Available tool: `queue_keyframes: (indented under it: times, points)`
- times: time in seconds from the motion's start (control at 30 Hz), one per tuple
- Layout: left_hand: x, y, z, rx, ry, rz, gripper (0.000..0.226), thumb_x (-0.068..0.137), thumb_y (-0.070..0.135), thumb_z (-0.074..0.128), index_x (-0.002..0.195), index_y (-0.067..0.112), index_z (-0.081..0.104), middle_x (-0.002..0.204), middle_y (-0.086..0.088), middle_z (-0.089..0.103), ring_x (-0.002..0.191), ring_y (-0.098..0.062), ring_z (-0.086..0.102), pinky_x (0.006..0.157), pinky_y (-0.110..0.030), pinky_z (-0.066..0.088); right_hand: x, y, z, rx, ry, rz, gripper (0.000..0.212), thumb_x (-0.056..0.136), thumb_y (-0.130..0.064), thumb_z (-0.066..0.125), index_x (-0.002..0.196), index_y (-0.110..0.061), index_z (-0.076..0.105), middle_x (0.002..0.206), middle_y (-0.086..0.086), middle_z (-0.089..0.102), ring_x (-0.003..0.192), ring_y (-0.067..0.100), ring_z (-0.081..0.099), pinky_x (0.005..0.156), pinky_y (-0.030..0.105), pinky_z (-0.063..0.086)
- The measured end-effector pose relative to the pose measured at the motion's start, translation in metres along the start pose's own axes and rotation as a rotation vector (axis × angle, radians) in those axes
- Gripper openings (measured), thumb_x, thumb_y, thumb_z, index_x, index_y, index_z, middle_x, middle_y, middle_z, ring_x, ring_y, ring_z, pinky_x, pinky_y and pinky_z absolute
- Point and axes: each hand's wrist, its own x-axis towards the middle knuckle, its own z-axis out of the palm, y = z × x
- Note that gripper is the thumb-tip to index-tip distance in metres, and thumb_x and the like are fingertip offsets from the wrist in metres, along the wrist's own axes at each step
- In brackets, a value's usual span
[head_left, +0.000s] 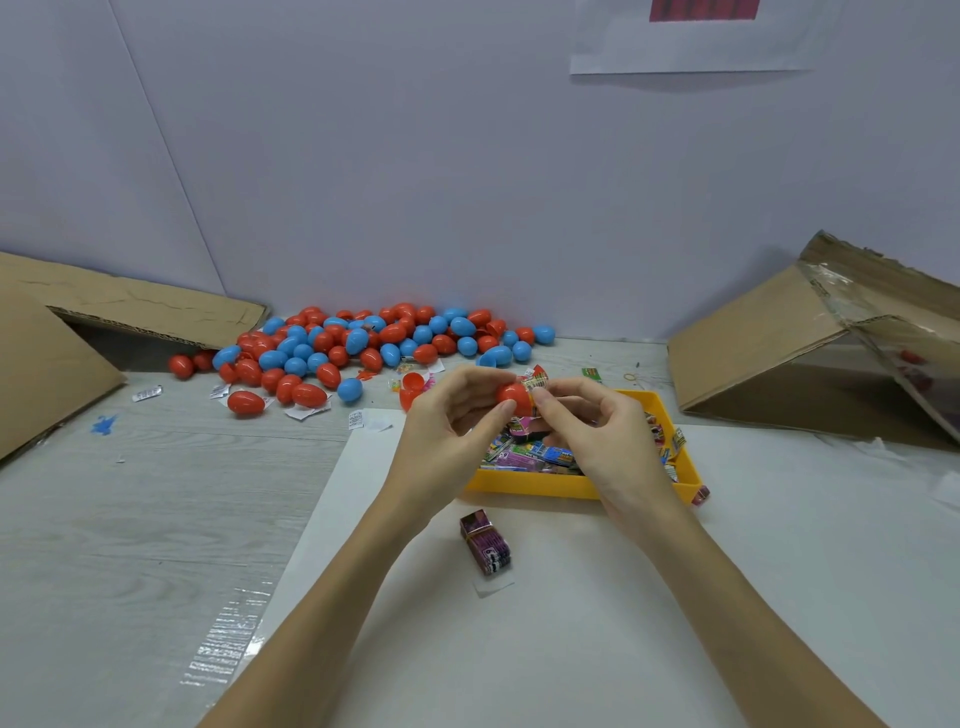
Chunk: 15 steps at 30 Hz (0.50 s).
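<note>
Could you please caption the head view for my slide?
Left hand holds a red egg while right hand pinches a printed packet at it, above a yellow tray.

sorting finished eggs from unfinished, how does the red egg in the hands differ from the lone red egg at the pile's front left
The held egg is up between the left hand and right hand, above the yellow tray; the pile egg lies on the table. The held egg is open, a printed packet sticking out of it; the pile egg is closed. Both are glossy red.

Two hands (448, 422) (602, 434), one tray (524, 484) (yellow)
</note>
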Motion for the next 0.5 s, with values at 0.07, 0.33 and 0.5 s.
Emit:
queue_keyframes:
  times: [0.07,0.33,0.5]
  points:
    - [0.0,-0.0005,0.0001,-0.002,0.007,-0.008,0.022,0.094,0.014,0.072,0.115,0.022,0.07,0.109,0.014,0.075,0.105,-0.006,0.071,0.088,-0.014,0.054,-0.0006,-0.0008,0.0,0.0,0.004,-0.003,0.016,0.094,-0.03,0.072,0.107,-0.02,0.075,0.092,-0.002,0.078,0.082,0.01,0.075,0.067,0.02,0.058]
    - [0.0008,-0.0022,-0.0014,-0.028,0.003,-0.027,0.022,0.094,0.013,0.072,0.115,0.021,0.071,0.109,0.013,0.076,0.106,-0.006,0.071,0.088,-0.014,0.053,-0.0024,-0.0032,0.0007,-0.03,-0.013,-0.022,0.006,0.094,-0.03,0.073,0.1,-0.031,0.073,0.092,-0.005,0.078,0.086,0.01,0.075,0.072,0.026,0.062]
    - [0.0004,-0.0025,-0.0027,-0.017,-0.022,0.003,0.028,0.092,0.015,0.074,0.12,0.018,0.07,0.113,0.011,0.075,0.109,-0.008,0.071,0.091,-0.018,0.055,-0.0037,-0.0073,0.0002,0.036,-0.066,0.033,0.011,0.095,-0.027,0.072,0.105,-0.024,0.073,0.089,-0.007,0.079,0.085,0.01,0.077,0.068,0.019,0.059]
